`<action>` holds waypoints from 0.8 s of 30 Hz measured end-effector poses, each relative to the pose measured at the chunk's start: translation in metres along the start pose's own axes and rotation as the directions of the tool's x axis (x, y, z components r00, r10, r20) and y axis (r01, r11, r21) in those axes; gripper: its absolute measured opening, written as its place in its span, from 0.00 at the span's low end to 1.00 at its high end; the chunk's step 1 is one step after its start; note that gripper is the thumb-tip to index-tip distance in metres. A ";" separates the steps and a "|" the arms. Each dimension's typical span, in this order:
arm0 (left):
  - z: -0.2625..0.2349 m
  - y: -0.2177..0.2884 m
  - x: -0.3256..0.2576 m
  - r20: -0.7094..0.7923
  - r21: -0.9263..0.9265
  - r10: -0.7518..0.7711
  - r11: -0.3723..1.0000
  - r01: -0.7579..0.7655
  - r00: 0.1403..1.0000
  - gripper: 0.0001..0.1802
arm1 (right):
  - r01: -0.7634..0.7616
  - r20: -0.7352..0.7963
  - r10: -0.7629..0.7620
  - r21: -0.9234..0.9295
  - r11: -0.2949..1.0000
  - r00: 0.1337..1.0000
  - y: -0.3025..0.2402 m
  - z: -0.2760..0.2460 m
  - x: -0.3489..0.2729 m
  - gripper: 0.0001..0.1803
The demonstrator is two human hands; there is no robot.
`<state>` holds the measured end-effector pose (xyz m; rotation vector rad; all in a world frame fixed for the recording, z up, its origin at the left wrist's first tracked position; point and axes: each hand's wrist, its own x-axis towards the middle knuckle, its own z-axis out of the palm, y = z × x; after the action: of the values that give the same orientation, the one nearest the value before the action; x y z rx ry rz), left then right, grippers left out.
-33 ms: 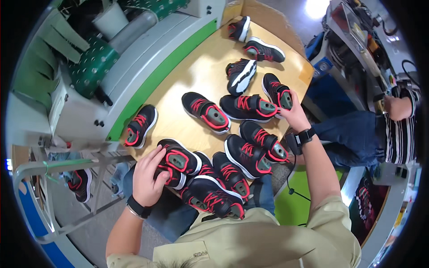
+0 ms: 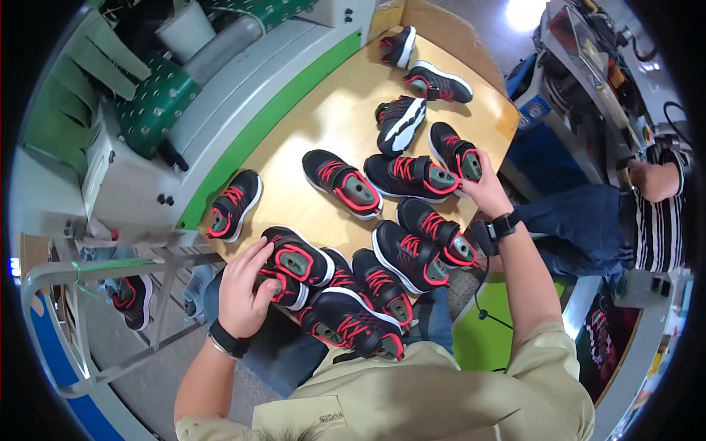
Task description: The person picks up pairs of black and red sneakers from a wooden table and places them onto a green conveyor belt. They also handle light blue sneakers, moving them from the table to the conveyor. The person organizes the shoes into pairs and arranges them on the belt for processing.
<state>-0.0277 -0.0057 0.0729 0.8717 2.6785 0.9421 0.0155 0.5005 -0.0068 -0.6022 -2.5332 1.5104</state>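
Note:
My right hand point(image 2: 485, 187) grips the heel end of a black sneaker point(image 2: 446, 141) with red laces, at the table's right edge. Its thumb lies close to the heel of another sneaker point(image 2: 412, 176) beside it. My left hand point(image 2: 246, 288) is at the near left, fingers stretched out and thumb apart. The fingertips touch the side of an upper sneaker point(image 2: 298, 253), which partly covers a lower sneaker point(image 2: 290, 292). Several matching sneakers crowd the near edge, one point(image 2: 360, 323) lying against my shirt. Grey-green inserts show inside many of the shoes.
On the wooden tabletop point(image 2: 287, 173), more sneakers lie toward the back; one tilted shoe point(image 2: 401, 125) shows its white sole. A green-edged machine point(image 2: 272, 99) borders the left side. A metal rack point(image 2: 81, 323) stands at left. A person in a striped shirt point(image 2: 657, 228) is at right.
The shoes on the table sit very slightly farther right in the view. The sneaker in my right hand has shifted a touch left against its neighbours; my left hand keeps its place.

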 end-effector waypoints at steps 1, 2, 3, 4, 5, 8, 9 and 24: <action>0.000 -0.003 -0.002 -0.009 -0.032 -0.024 0.999 0.023 1.000 0.31 | 0.034 0.068 -0.034 0.005 0.999 0.997 -0.002 0.003 -0.001 0.45; 0.001 -0.006 -0.001 -0.025 -0.072 -0.034 0.997 0.033 0.999 0.30 | 0.063 0.131 -0.063 0.009 0.998 0.989 -0.007 0.002 -0.005 0.44; 0.003 -0.008 -0.003 -0.042 -0.109 -0.050 0.993 0.046 0.998 0.29 | 0.038 0.169 -0.034 -0.022 0.999 0.985 -0.030 0.004 -0.012 0.44; 0.003 -0.010 -0.003 -0.057 -0.145 -0.065 0.988 0.056 0.996 0.28 | 0.028 0.168 -0.022 -0.034 0.999 0.985 -0.029 0.007 -0.011 0.44; 0.004 -0.011 0.002 -0.080 -0.204 -0.076 0.977 0.058 0.994 0.24 | 0.016 0.154 -0.008 -0.050 0.999 0.988 -0.027 0.004 -0.012 0.44; -0.006 0.000 0.029 -0.045 -0.097 -0.083 0.992 0.078 0.996 0.21 | -0.032 0.133 0.041 -0.066 0.997 0.990 -0.021 0.001 -0.014 0.46; -0.010 0.006 0.038 -0.051 -0.083 -0.068 0.994 0.064 0.996 0.19 | -0.043 0.125 0.051 -0.066 0.997 0.991 -0.022 0.000 -0.015 0.47; 0.038 0.037 0.196 0.341 -0.059 0.278 0.960 -0.274 0.898 0.34 | 0.029 0.116 -0.030 0.008 1.000 0.993 -0.103 -0.046 -0.108 0.28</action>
<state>-0.1573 0.1506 0.0722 1.3079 2.2872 0.7641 0.1002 0.4518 0.1153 -0.4869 -2.6090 1.5869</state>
